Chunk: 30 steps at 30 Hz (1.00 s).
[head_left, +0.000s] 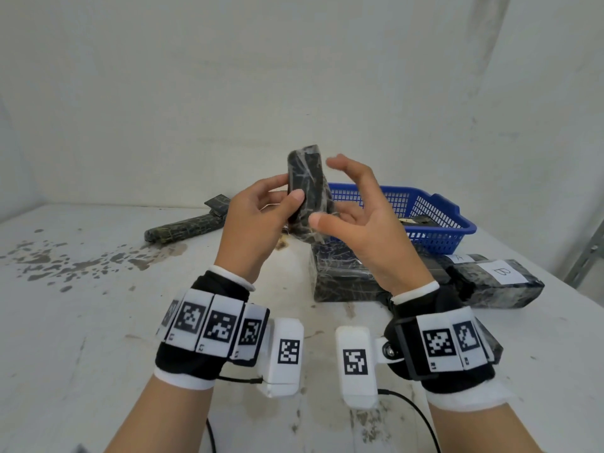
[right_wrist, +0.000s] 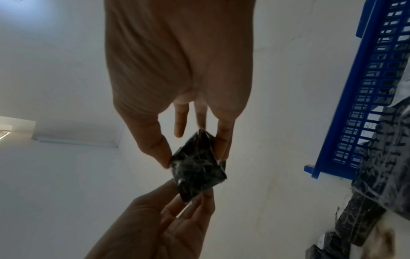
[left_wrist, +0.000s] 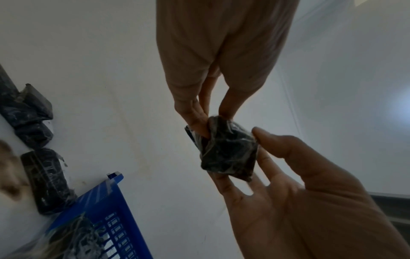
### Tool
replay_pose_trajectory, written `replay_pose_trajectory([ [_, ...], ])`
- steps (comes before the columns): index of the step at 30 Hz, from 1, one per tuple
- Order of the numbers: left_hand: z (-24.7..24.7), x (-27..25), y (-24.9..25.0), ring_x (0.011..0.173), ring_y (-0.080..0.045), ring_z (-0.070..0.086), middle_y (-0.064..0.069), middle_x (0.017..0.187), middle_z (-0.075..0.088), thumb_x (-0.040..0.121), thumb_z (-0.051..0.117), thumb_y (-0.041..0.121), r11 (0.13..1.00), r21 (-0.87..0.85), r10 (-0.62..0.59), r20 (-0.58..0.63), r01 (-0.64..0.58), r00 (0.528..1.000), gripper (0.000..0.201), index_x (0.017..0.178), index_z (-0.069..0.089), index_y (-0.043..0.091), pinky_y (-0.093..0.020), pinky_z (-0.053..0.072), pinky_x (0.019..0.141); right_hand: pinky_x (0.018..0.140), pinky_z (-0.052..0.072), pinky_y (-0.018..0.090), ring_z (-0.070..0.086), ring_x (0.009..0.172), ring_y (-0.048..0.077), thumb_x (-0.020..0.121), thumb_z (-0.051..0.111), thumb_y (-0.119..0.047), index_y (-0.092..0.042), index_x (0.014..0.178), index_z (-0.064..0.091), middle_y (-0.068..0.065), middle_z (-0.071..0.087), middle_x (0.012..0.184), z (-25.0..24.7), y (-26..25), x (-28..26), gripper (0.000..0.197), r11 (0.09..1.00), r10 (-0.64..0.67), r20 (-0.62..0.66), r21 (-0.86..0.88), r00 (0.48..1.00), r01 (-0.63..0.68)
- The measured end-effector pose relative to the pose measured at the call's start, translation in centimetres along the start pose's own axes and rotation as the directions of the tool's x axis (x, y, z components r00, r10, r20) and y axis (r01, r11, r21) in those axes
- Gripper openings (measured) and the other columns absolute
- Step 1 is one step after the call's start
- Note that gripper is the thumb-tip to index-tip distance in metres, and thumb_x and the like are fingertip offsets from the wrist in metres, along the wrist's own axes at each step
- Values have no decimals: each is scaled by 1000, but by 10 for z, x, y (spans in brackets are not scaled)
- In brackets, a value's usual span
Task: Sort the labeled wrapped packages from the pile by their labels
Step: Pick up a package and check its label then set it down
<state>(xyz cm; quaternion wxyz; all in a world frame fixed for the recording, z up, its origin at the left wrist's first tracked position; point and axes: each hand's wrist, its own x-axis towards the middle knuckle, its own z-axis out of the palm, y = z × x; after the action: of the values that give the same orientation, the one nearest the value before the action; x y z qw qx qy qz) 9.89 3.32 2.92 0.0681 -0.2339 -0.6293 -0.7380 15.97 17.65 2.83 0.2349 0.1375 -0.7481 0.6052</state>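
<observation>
A small dark package point(head_left: 307, 188) wrapped in clear film is held upright above the table, between both hands; no label shows on it. My left hand point(head_left: 289, 192) grips it with the thumb on the front and the fingers behind. My right hand point(head_left: 328, 196) pinches its right side with the thumb and lower fingers, while the index finger stays raised and free. The left wrist view shows the package point(left_wrist: 228, 150) end-on between both hands. The right wrist view also shows the package point(right_wrist: 197, 168) end-on. The pile of wrapped packages point(head_left: 343, 276) lies just beneath the hands.
A blue basket point(head_left: 434, 217) stands at the back right with a labeled package point(head_left: 421, 221) in it. Packages marked B point(head_left: 496, 282) and A point(head_left: 457, 258) lie to the right. A long wrapped package point(head_left: 186, 228) lies back left. Dark stains point(head_left: 81, 259) mark the white table.
</observation>
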Motion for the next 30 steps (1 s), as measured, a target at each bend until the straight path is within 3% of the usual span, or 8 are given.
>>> replay_pose_trajectory([
  [5,1,-3,4,88,-24,69,-8,99,70,84,71,26,1000,-25,5,-17,-5,1000,37,118,65,14,-59,52,82,93,56,26,70,104,8,85,76,-5,-26,152,34,3,60,135,2,4,4,82,995,67,-34,-75,997,-69],
  [7,1,-5,6,83,-23,67,-4,94,67,86,70,22,1000,-19,16,-5,-16,1000,29,114,65,17,-62,51,82,93,56,26,69,107,8,87,75,-7,-24,153,34,2,62,133,2,5,4,80,992,83,-51,-90,995,-88],
  [11,-1,-5,7,84,-22,68,-19,98,67,91,65,18,999,-41,26,13,-25,1000,22,112,65,11,-53,56,85,92,56,29,69,106,10,88,75,-13,-23,152,37,1,66,126,0,7,5,75,992,72,-70,-95,995,-78],
  [18,2,-7,9,70,-12,67,-12,84,67,92,62,22,998,10,59,48,-59,997,14,106,65,19,-41,58,71,95,57,40,72,101,15,89,74,-22,-26,148,43,2,74,112,0,6,5,67,992,38,-91,-117,995,-49],
  [22,1,-8,10,71,-14,69,-6,85,71,88,65,35,998,35,55,48,-57,997,24,104,66,17,-53,55,77,89,59,44,73,88,15,89,74,-25,-34,144,46,-1,76,103,-1,4,5,62,985,12,-106,-168,994,-30],
  [25,3,-8,10,72,-15,65,-7,82,67,92,65,26,996,36,75,35,-76,997,17,102,64,12,-54,54,77,91,57,39,70,90,20,88,73,-36,-32,141,51,-5,76,101,-2,5,5,58,980,33,-123,-191,992,-56],
  [27,3,-8,9,74,-18,64,-9,83,67,89,66,32,996,49,69,43,-71,997,21,99,65,13,-55,54,75,93,55,41,69,94,22,88,73,-38,-33,134,57,-8,76,102,-2,6,5,49,976,33,-132,-210,991,-60],
  [30,2,-7,9,69,-13,64,-6,79,66,93,63,26,992,63,103,43,-106,994,6,91,63,21,-47,55,71,92,55,39,70,96,17,84,71,-47,-35,125,61,-9,77,99,-1,6,5,44,975,51,-144,-205,988,-81],
])
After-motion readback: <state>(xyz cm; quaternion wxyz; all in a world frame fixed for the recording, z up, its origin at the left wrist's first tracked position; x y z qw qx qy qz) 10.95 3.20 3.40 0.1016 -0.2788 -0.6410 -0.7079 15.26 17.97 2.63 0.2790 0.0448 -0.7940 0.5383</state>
